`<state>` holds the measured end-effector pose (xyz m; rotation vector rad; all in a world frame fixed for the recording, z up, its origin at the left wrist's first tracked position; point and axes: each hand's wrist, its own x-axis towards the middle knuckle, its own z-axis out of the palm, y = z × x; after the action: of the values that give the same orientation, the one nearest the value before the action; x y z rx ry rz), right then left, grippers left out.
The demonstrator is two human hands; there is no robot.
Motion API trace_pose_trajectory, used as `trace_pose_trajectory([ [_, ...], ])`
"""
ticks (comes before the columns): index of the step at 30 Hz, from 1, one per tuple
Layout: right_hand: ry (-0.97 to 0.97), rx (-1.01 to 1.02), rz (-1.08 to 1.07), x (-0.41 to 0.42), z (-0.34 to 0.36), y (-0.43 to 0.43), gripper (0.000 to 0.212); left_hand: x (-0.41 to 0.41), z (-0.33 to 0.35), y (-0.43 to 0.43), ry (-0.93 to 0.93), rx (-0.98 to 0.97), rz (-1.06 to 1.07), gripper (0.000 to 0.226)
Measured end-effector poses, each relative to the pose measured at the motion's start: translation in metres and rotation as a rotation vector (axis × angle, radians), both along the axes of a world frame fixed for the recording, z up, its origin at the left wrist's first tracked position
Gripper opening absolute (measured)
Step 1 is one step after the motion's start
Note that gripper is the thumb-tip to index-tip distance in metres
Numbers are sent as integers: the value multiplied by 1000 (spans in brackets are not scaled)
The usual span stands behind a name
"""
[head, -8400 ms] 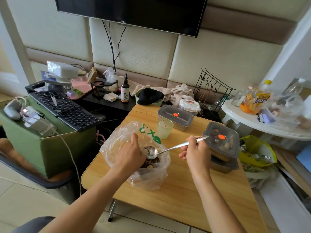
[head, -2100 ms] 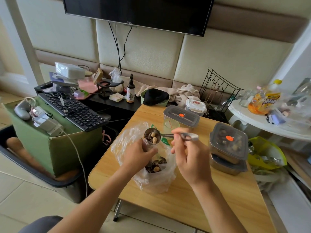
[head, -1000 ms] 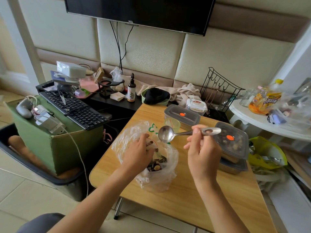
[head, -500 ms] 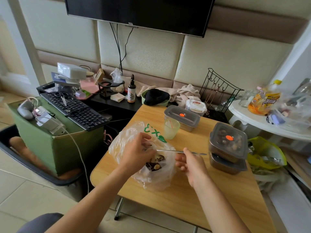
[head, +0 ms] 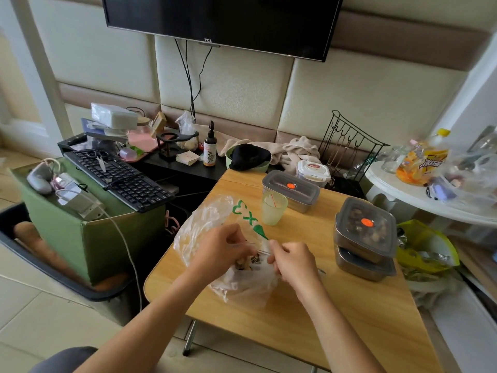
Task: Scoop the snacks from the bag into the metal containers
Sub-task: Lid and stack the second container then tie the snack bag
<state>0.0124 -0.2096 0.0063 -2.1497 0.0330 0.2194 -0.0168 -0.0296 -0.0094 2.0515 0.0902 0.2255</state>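
Clear plastic bag (head: pixel 215 232) with green print sits near the left edge of the wooden folding table (head: pixel 336 313), mouth open upward. Mixed snacks (head: pixel 246 263) visible at its bottom, between the two hands.

Left hand (head: pixel 219 251) pinches the bag's rim at the mouth, fingers curled on the plastic. Right hand (head: pixel 293 261) is closed at the bag's right side; a thin metal handle, probably the spoon (head: pixel 262 251), shows blurred between the hands, so the right hand appears to hold it; the bowl of the spoon is not visible.

Two stacked metal containers (head: pixel 364 247) stand near the right edge, both lidded; the top one, with an orange dot on a clear lid, shows snacks inside. A third lidded metal container (head: pixel 291 189) sits toward the far edge, with a pale green plastic cup (head: pixel 273 208) just in front of it.
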Motion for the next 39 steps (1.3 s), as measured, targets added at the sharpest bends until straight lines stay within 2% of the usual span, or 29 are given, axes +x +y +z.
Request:
trace_pose_trajectory([
  [2, -149, 13, 131, -2, 4, 2, 17, 0, 1, 1, -6, -16, -3, 31],
  [5, -175, 103, 328, -5, 7, 5, 23, -2, 4, 2, -9, -67, -6, 30],
  [7, -212, 106, 363, -5, 5, 9, 17, -3, 6, 3, 12, -120, -24, 28],
  [10, -274, 131, 314, -1, 1, 10, 6, -6, 11, 1, 15, -181, -27, 24],
  [12, -246, 192, 263, 0, 3, 9, 13, -9, 15, 0, 44, -261, -19, 22],
  [16, -171, 294, 173, 1, 7, 6, 11, -12, 22, -1, 122, -409, -86, 40],
  [20, -233, 270, 193, 1, 8, 4, 12, -14, 26, -4, 138, -407, -91, 21],
  [22, -208, 339, 196, 1, 8, 5, 10, -15, 26, -5, 140, -420, -92, 17],
  [27, -142, 474, 195, -1, 9, 3, 14, -18, 28, -11, 130, -489, -154, 12],
  [32, -134, 541, 152, -2, 10, 7, 8, -14, 25, -14, 183, -637, -34, 19],
  [39, -44, 661, 92, -4, 11, 9, 10, -16, 28, -23, 32, -630, 47, 16],
])
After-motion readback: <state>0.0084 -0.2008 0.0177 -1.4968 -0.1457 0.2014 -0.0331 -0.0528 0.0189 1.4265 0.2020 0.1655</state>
